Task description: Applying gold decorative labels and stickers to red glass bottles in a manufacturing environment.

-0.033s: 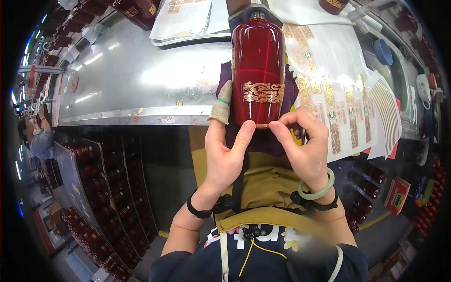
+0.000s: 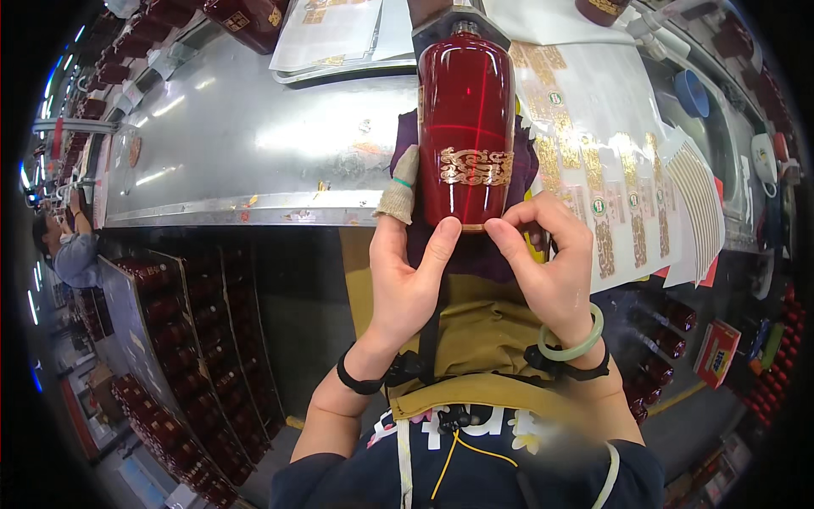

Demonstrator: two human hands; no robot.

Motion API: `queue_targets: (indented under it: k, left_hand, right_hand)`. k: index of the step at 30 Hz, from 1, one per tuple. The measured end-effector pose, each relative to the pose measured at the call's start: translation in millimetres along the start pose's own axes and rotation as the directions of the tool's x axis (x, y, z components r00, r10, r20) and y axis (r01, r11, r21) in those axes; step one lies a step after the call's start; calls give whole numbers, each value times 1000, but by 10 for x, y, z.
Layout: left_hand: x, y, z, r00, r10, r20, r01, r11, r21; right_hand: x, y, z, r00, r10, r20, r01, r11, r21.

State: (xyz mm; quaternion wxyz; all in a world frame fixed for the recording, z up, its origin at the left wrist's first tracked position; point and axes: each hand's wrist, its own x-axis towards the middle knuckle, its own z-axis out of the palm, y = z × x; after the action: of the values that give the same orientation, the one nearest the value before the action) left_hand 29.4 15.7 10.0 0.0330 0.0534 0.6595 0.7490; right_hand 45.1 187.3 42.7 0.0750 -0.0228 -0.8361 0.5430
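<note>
A dark red glass bottle (image 2: 466,93) lies with its neck pointing away from me, against a dark holder (image 2: 434,12). Gold scrollwork (image 2: 476,167) runs across its lower body, and thin bright red light lines cross the glass above it. My left hand (image 2: 405,276) grips the near end, its thumb at the base and a cloth-covered finger along the left side. From the right, my right hand (image 2: 549,263) has its thumb at the base edge; its other fingers are curled and partly hidden. Purple cloth (image 2: 527,165) lies under the bottle.
Sheets of gold decals (image 2: 632,187) spread over the right side of the metal table (image 2: 254,136). Farther right is a blue cup (image 2: 691,93). Racks of red bottles (image 2: 182,339) stand below at left. Another person (image 2: 72,246) is at the far left.
</note>
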Motion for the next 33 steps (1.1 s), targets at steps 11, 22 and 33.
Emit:
queue_targets:
  k: [11, 22, 33]
  left_hand:
    - [-13, -60, -94, 998, -47, -49, 33, 966, -257]
    - [33, -208, -112, 657, 739, 149, -623, 421, 659]
    - [19, -238, -105, 763, 645, 29, -518, 584, 625]
  right_hand:
    - [24, -52, 1, 1000, -3, 22, 4, 999, -39]
    - [25, -33, -4, 1000, -6, 17, 7, 999, -54]
    - [102, 14, -438, 974, 122, 191, -117, 992, -36]
